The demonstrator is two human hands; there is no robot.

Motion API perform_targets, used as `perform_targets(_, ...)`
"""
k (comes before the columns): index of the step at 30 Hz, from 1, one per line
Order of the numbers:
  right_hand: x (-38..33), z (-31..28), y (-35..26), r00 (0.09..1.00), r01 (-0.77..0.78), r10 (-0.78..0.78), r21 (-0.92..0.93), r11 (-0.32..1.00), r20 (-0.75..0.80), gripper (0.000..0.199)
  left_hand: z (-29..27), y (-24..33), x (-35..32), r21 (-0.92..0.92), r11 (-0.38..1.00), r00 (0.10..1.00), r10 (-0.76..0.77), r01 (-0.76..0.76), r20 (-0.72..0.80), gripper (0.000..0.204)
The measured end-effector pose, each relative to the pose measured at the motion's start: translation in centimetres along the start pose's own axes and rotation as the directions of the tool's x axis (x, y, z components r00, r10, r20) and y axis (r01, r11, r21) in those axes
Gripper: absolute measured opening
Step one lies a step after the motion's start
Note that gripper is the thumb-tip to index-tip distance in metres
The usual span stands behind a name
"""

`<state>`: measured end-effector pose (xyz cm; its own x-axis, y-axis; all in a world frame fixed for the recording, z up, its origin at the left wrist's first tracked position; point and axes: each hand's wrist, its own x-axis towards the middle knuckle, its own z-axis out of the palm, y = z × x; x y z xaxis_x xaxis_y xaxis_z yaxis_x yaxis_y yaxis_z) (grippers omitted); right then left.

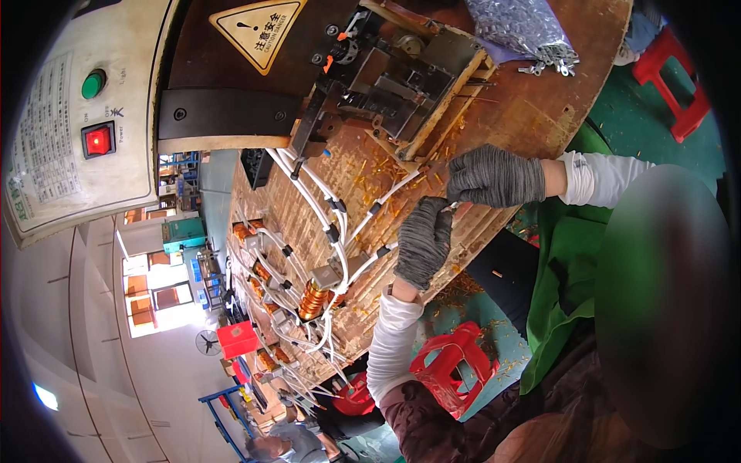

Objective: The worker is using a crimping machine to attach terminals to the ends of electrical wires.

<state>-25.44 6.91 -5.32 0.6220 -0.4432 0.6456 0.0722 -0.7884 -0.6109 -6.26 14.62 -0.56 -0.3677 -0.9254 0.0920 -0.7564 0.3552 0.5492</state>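
Note:
My left hand [424, 241], in a grey knitted glove, is closed round a white cable [384, 250] with a black band. My right hand [495, 177], gloved alike, is closed in a pinch against the left fingertips. Between the fingertips shows a small pale piece [452, 206], too small to name. A second white cable [395, 192] ends close to the right fingertips. Both cables come from a bundle of white cables [315, 202] leading to a copper-wound coil [312, 299] on the wooden table [370, 297].
A dark metal press [394, 85] stands beside my hands, near a control box [85, 116] with a lit red switch. A clear bag of metal cable lugs [525, 31] lies on the table. Orange scraps [370, 174] litter it. Red stools [455, 363] stand below; a co-worker [289, 444] sits farther off.

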Motion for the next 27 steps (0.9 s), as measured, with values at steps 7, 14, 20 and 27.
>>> perform_targets(7, 0.0, 0.1, 0.4, 0.975, -0.22, 0.191, 0.375, 0.901, 0.114, 0.008, -0.5, 0.6, 0.1, -0.059, 0.997, 0.999, -0.038, 0.04, 0.038, 0.013)
perform_targets(14, -0.3, 0.6, -0.7, 0.992, -0.103, 0.107, 0.065, 0.993, -0.066, 0.009, 0.2, 0.4, 0.0, 0.11, 0.994, 0.997, 0.029, -0.021, -0.068, 0.013)
perform_targets(20, -1.0, 1.2, 0.0, 0.956, -0.262, 0.292, 0.414, 0.871, -0.009, 0.011, -0.9, 0.4, 0.4, -0.057, 0.996, 0.997, -0.063, 0.066, 0.045, 0.015)
perform_targets(27, -0.8, 1.8, -1.0, 0.93, -0.306, 0.354, 0.332, 0.892, -0.094, 0.01, -0.9, 0.2, 0.6, -0.243, 0.949, 0.979, -0.197, 0.203, 0.049, 0.016)
